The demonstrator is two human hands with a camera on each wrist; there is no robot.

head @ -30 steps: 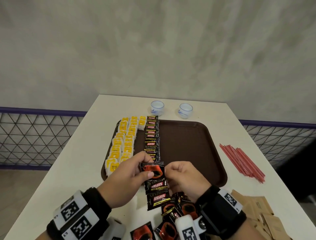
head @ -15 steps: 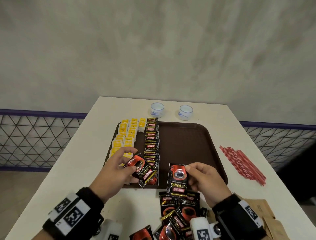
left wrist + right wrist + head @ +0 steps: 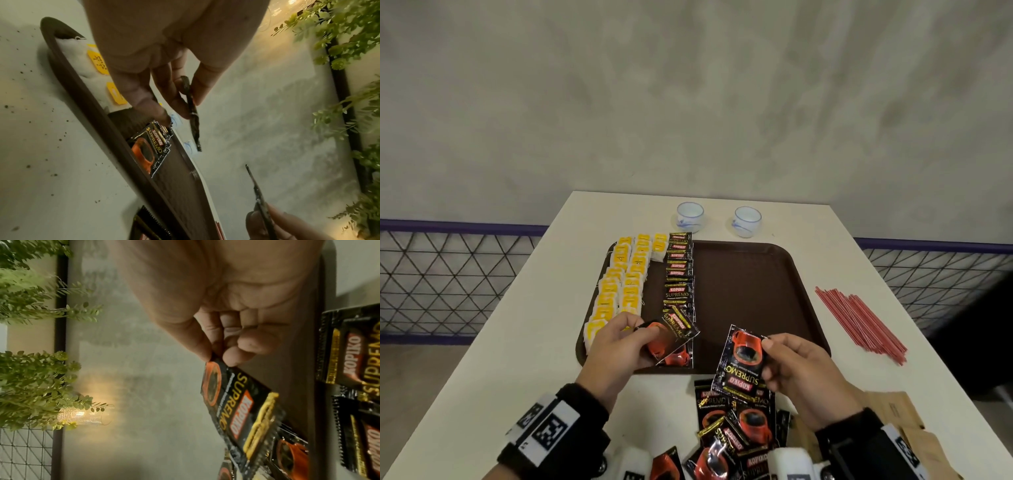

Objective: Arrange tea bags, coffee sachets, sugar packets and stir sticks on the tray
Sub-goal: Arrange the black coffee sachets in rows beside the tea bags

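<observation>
A coffee sachet [image 3: 743, 365] hangs pinched in the right grip [image 3: 796, 373] above the tray's [image 3: 756, 291] near edge; the left grip [image 3: 616, 347] holds another sachet [image 3: 671, 339] (edge-on from its wrist) over the sachet row [image 3: 678, 274], beside tea bags [image 3: 619, 287]. Sticks [image 3: 859, 322] lie on the bench [image 3: 517, 342].

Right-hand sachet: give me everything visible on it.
The sachet is a glossy black foil packet with a red coffee-cup picture, "KOPIKO SUPREMO" print, a yellow band and serrated ends. It looks sealed. The right hand pinches its cup end between thumb and fingertips, holding it tilted in the air over the tray's near edge.
</observation>
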